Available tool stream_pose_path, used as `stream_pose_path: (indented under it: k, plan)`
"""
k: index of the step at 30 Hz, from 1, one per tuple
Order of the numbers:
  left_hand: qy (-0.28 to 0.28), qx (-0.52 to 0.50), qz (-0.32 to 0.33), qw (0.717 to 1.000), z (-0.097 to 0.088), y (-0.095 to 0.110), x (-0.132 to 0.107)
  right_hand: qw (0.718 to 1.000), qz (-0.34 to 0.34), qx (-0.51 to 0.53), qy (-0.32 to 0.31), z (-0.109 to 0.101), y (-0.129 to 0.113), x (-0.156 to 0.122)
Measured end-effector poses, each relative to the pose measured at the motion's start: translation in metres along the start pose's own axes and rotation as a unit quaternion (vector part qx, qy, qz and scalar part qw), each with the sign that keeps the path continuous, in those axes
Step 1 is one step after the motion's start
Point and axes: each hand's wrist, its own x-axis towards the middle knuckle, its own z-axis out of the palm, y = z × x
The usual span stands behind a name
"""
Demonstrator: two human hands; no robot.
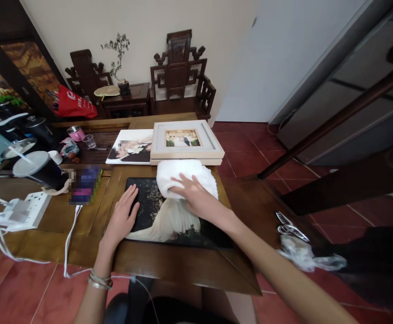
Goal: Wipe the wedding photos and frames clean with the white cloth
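Note:
A dark photo panel (144,211) showing a pale, flowing dress lies flat on the wooden table. My left hand (124,213) rests on the panel's left edge, its fingers stretched out and holding nothing. On the panel's far right part sits a bunched white towel (201,173). My right hand (191,193) lies on top of the towel with its fingers spread, pressing on it rather than wrapped round it. The towel and my right forearm hide part of the panel's right side.
Behind the towel are stacked light wood picture frames (187,153) and a white-edged photo print (128,146). To the left stand a power strip (36,209), a phone (86,184) on a white cable and a dark lidded cup (42,171). Scissors (292,227) lie right, lower down.

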Motion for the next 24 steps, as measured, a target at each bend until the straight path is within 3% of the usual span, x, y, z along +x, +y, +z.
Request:
stream_pose_path:
  k: [4, 8, 11, 14, 18, 21, 24]
  plan:
    - [-0.001, 0.002, -0.007, 1.0, 0.001, 0.001, 0.0, 0.998, -0.054, -0.017, 0.021, 0.018, -0.027, -0.046]
    - [-0.008, 0.01, -0.012, 1.0, 0.002, 0.0, -0.001, 0.99, -0.099, -0.001, 0.101, 0.04, -0.068, -0.102]
    - [-0.012, 0.012, -0.007, 1.0, 0.001, 0.0, 0.0, 0.985, -0.108, 0.012, 0.137, 0.047, -0.083, -0.116]
    - [-0.015, 0.014, -0.006, 1.0, 0.0, 0.001, 0.0, 0.991, -0.097, 0.011, 0.093, 0.042, -0.074, -0.098]
    - [-0.024, 0.016, -0.01, 1.0, -0.001, 0.002, -0.001, 0.998, -0.068, -0.005, 0.004, 0.023, -0.044, -0.038]
    - [-0.023, 0.012, -0.013, 1.0, -0.001, 0.002, -0.002, 0.999, -0.025, -0.013, -0.026, 0.008, -0.027, 0.009]
    - [-0.019, 0.005, -0.018, 1.0, -0.001, 0.002, -0.002, 1.0, 0.001, -0.016, -0.026, 0.004, -0.024, 0.032]
